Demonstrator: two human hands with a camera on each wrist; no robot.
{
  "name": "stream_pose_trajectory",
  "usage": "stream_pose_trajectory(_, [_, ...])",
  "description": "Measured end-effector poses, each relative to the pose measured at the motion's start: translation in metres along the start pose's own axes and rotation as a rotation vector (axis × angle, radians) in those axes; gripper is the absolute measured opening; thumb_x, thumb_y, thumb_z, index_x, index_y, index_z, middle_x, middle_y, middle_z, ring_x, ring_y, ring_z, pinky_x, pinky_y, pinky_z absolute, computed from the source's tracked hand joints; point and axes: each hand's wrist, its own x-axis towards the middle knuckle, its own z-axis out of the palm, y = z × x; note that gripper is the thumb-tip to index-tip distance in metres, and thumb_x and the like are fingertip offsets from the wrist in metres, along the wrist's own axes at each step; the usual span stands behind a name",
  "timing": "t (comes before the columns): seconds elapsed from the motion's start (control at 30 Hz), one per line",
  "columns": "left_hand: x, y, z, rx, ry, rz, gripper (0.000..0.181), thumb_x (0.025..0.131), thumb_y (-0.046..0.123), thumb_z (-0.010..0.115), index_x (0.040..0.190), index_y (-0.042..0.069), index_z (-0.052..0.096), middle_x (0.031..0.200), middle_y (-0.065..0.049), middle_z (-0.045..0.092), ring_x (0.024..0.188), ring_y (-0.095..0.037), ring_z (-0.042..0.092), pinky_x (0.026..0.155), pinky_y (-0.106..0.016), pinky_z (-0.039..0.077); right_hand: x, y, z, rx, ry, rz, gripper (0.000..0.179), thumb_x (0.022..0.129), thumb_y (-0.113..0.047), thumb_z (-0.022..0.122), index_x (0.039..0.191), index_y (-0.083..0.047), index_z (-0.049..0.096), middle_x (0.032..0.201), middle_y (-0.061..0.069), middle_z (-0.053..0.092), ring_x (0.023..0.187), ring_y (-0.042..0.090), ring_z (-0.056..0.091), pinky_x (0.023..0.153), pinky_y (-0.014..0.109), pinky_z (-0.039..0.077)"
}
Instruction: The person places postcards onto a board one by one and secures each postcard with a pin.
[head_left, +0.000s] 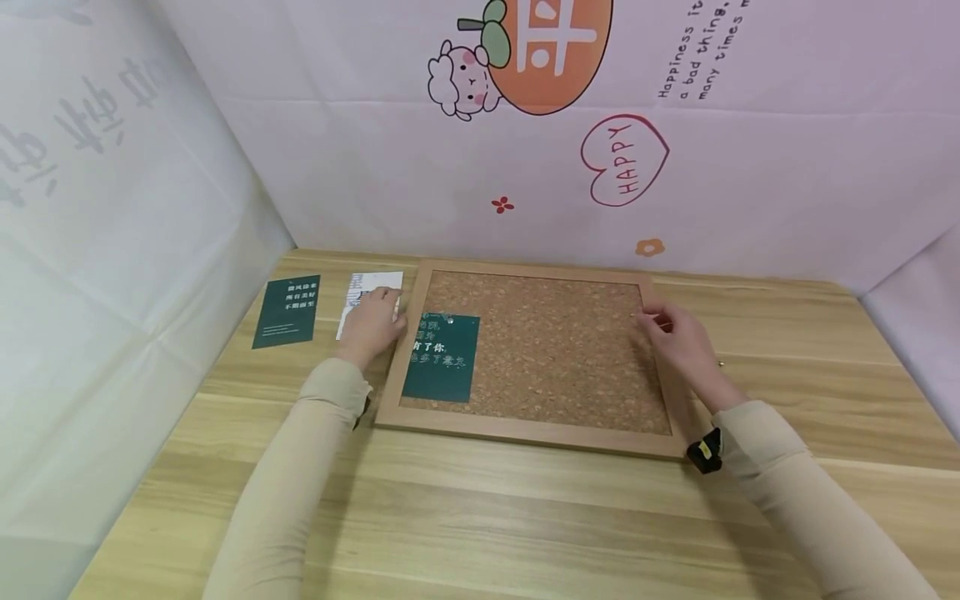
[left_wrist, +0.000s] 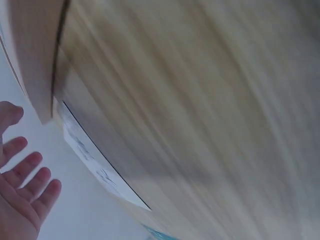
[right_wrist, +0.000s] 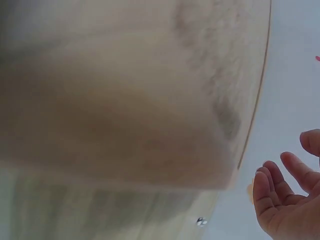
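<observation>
My left hand [head_left: 372, 325] is over the white card [head_left: 367, 283] with dark print, beside the left edge of the corkboard [head_left: 555, 350]. Its fingers are spread and loosely bent in the left wrist view. A dark green card [head_left: 438, 375] with white lettering lies at the board's left side, with a small pin [head_left: 450, 320] near its top. Over the board's right edge, my right hand [head_left: 675, 337] has its fingers loosely curved. Between its thumb and forefinger a gap shows in the right wrist view, with nothing seen in it.
Another dark green card [head_left: 287, 312] lies on the wooden table [head_left: 465, 508] at the far left. A small shiny pin [right_wrist: 201, 221] is on the table just right of the board. Printed white cloth [head_left: 450, 183] hangs behind and along both sides.
</observation>
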Motion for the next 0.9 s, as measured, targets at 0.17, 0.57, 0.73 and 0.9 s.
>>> stream_pose_trajectory(0.17, [-0.003,-0.014,-0.003,-0.032,0.009,-0.080,0.049,0.097,0.020,0.050,0.138,-0.006,0.042,0.139,-0.028,0.045,0.128,-0.043,0.044,0.109,-0.050,0.038,-0.001,0.011,0.001,-0.016,-0.030,-0.013,0.044,0.101,-0.023,0.046,0.132,0.009,0.048,0.123,0.034,0.051,0.112,0.047,0.051,0.089,0.058,0.046])
stream_pose_trajectory(0.57, [-0.008,-0.036,0.003,-0.109,-0.095,-0.257,0.068,0.098,0.036,0.049,0.142,-0.011,0.031,0.143,-0.036,0.032,0.132,-0.049,0.035,0.109,-0.058,0.034,-0.001,0.020,0.006,-0.011,-0.070,-0.006,0.051,0.096,-0.022,0.057,0.131,0.013,0.046,0.128,0.040,0.044,0.117,0.052,0.046,0.094,0.061,0.043])
stream_pose_trajectory(0.73, [-0.010,-0.036,0.002,-0.071,-0.119,-0.285,0.073,0.096,0.043,0.051,0.139,-0.013,0.033,0.139,-0.037,0.037,0.130,-0.049,0.036,0.108,-0.057,0.034,-0.001,0.023,0.006,-0.036,-0.076,0.004,0.053,0.095,-0.024,0.059,0.132,0.012,0.046,0.131,0.041,0.039,0.117,0.052,0.043,0.094,0.061,0.042])
stream_pose_trajectory(0.9, [-0.012,-0.037,0.002,-0.058,-0.110,-0.288,0.074,0.094,0.045,0.055,0.133,-0.016,0.039,0.129,-0.036,0.045,0.121,-0.047,0.044,0.105,-0.054,0.038,-0.002,0.025,0.007,-0.047,-0.102,0.020,0.053,0.094,-0.022,0.060,0.132,0.013,0.046,0.134,0.041,0.034,0.119,0.054,0.042,0.095,0.061,0.042])
